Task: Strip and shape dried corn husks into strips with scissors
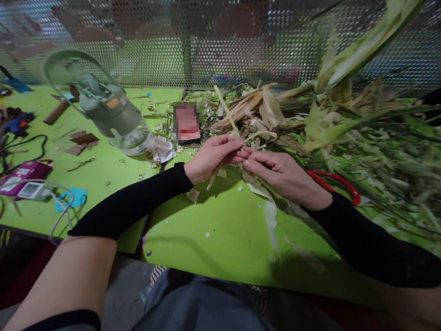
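Both my hands meet above the green table (pixel 206 230), near the middle of the view. My left hand (pixel 217 154) pinches a pale green strip of husk (pixel 225 109), which sticks up past the fingers and shows again below them. Close beside it, fingertips nearly touching, my right hand (pixel 275 172) is closed on husk strips too. A wide pale strip (pixel 271 216) hangs below my right hand toward the table. Behind the hands lies a heap of dry and green husks (pixel 265 110).
A large bottle (pixel 117 115) with a loop handle stands at the left beside crumpled tissue (pixel 162 149). Red handles (pixel 339 177) lie right of my right hand. A purple box (pixel 29 174), a white charger (pixel 32 191) and cable are far left. Perforated metal (pixel 220 50) rises behind.
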Demonstrator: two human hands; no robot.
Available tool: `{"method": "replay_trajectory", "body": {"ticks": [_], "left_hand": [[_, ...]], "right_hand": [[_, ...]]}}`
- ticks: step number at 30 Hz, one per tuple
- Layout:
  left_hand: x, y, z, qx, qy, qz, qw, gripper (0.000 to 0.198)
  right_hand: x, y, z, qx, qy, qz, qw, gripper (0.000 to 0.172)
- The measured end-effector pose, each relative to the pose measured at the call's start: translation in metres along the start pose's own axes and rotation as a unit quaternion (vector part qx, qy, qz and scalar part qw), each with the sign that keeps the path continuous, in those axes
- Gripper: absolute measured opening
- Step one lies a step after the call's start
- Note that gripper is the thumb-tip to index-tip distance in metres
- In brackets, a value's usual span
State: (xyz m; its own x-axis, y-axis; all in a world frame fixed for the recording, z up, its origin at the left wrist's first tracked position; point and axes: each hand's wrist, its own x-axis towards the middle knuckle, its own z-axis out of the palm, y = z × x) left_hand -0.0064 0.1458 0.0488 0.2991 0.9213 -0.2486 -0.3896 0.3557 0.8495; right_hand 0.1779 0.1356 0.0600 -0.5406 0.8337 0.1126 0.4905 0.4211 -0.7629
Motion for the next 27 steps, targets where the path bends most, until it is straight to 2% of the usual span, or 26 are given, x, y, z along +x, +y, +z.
{"method": "replay_trajectory", "body": {"ticks": [4, 6, 8, 9, 10, 11, 14, 16, 22, 25, 27], "left_hand": [[0.003, 0.0, -0.002, -0.001, 0.011, -0.005, 1.0, 0.021], [0.007, -0.001, -0.006, -0.008, 0.031, -0.002, 0.999, 0.021], [0.011, -0.002, -0.01, -0.024, 0.045, 0.011, 0.999, 0.022], [0.012, -0.003, -0.01, -0.033, 0.047, 0.015, 0.998, 0.023], [0.013, -0.004, -0.01, -0.042, 0.048, 0.014, 0.998, 0.024], [0.013, -0.005, -0.009, -0.053, 0.051, 0.008, 0.997, 0.023], [0.011, -0.008, -0.002, -0.082, 0.055, -0.014, 0.995, 0.02], [0.007, -0.011, 0.002, -0.083, 0.038, -0.011, 0.996, 0.019], [0.005, -0.017, -0.002, 0.049, -0.032, 0.079, 0.995, 0.005], [0.008, -0.019, -0.007, 0.143, -0.067, 0.128, 0.979, 0.003], [0.008, -0.019, -0.011, 0.225, -0.073, 0.164, 0.958, 0.001]], "right_hand": [[0.001, 0.002, -0.003, -0.017, -0.005, -0.006, 1.0, 0.045], [0.001, 0.003, -0.003, -0.067, 0.071, -0.013, 0.995, 0.039], [0.001, 0.003, -0.002, -0.139, 0.192, -0.035, 0.971, 0.031], [0.0, 0.002, 0.0, -0.166, 0.232, -0.048, 0.957, 0.03], [-0.001, 0.001, 0.003, -0.18, 0.24, -0.055, 0.952, 0.032], [-0.002, 0.0, 0.006, -0.181, 0.217, -0.054, 0.958, 0.036], [-0.003, -0.001, 0.019, -0.126, 0.055, -0.003, 0.99, 0.054], [-0.002, 0.001, 0.025, -0.077, -0.002, 0.032, 0.997, 0.059], [-0.002, -0.004, 0.021, 0.036, 0.008, 0.017, 0.999, 0.05], [-0.007, -0.013, 0.02, 0.06, 0.003, 0.005, 0.998, 0.046], [-0.011, -0.018, 0.021, 0.066, -0.002, 0.004, 0.998, 0.044]]}}
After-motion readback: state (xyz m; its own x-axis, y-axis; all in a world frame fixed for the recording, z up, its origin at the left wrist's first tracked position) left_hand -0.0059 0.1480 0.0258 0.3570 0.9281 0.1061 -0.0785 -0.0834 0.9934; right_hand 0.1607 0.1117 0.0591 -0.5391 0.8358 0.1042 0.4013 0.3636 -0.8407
